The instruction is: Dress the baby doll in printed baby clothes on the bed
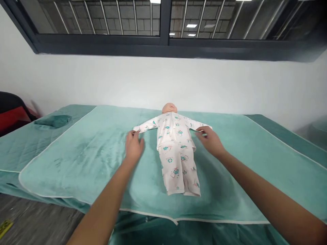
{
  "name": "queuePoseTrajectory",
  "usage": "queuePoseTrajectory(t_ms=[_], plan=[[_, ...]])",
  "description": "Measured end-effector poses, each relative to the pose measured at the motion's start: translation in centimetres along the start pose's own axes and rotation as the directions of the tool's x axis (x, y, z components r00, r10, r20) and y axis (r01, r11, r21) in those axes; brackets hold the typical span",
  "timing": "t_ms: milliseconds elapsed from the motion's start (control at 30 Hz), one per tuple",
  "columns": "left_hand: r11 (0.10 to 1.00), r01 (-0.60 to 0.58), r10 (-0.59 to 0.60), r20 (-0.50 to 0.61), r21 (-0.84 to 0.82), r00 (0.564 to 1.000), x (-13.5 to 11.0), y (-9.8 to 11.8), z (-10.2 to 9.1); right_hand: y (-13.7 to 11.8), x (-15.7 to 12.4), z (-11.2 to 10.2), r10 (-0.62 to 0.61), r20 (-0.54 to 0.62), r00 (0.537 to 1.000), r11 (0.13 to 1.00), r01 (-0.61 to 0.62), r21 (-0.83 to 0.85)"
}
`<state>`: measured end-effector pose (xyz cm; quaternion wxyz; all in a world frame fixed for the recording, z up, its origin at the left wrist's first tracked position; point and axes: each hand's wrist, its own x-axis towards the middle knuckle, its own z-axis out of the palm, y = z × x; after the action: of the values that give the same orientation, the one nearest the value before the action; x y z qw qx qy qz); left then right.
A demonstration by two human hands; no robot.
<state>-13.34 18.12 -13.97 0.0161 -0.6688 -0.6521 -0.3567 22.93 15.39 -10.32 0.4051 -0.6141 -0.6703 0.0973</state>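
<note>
A baby doll (175, 149) in white printed pyjamas lies on its back on a teal blanket (84, 160), head toward the wall, arms spread. My left hand (133, 146) rests beside the doll's outstretched sleeve end, fingertips pinched on the cuff. My right hand (209, 140) is at the other sleeve, its fingers closed on that cuff. Both of my forearms reach in from the near edge.
The blanket with white piping covers a teal padded bed (281, 131) against a white wall. A small teal pillow (53, 120) lies at the far left. A black and red object (11, 114) stands left of the bed. Grey floor (35, 217) shows near left.
</note>
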Motion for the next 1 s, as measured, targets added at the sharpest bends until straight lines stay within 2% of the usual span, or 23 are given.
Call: queuePoseTrajectory(t_ms=[67,133,233,367,467,633,767,833,900,1000], plan=[[0.988,0.049,-0.062,0.086,0.149,0.994,2.1,-1.6,-0.2,3.8,1.5,-0.2,0.193,-0.119,0.974,0.971,-0.207,-0.122],[0.971,0.022,-0.063,0.165,0.240,0.984,3.6,-2.5,-0.2,7.2,2.8,0.0,0.349,-0.152,0.925,0.889,-0.378,-0.258],[0.955,-0.020,-0.043,0.202,0.297,0.978,4.9,-2.8,0.3,10.4,4.5,0.8,0.436,-0.146,0.888,0.813,-0.458,-0.358],[0.953,-0.015,-0.041,0.176,0.304,0.983,5.9,-3.0,0.9,12.2,6.4,1.7,0.368,-0.163,0.916,0.862,-0.401,-0.309],[0.947,-0.010,-0.024,0.103,0.322,0.994,6.6,-3.4,1.0,13.2,7.1,1.7,0.304,-0.217,0.928,0.891,-0.357,-0.282],[0.902,0.075,-0.105,0.047,0.424,0.993,6.7,-3.3,1.2,14.1,7.1,1.3,0.249,-0.318,0.915,0.903,-0.338,-0.265],[0.870,0.106,-0.147,0.050,0.482,0.988,6.0,-2.5,1.2,13.6,6.5,1.6,0.258,-0.382,0.887,0.885,-0.376,-0.276],[0.872,0.103,-0.137,0.037,0.479,0.990,5.8,-2.1,1.1,13.2,6.4,1.8,0.249,-0.376,0.893,0.888,-0.365,-0.279],[0.889,0.072,-0.092,0.023,0.451,0.995,5.6,-1.7,1.0,12.9,6.3,2.0,0.177,-0.372,0.911,0.904,-0.300,-0.303],[0.916,0.081,-0.069,-0.044,0.393,0.997,5.5,-1.4,0.9,12.3,6.3,2.1,-0.028,-0.346,0.938,0.934,-0.098,-0.343]])
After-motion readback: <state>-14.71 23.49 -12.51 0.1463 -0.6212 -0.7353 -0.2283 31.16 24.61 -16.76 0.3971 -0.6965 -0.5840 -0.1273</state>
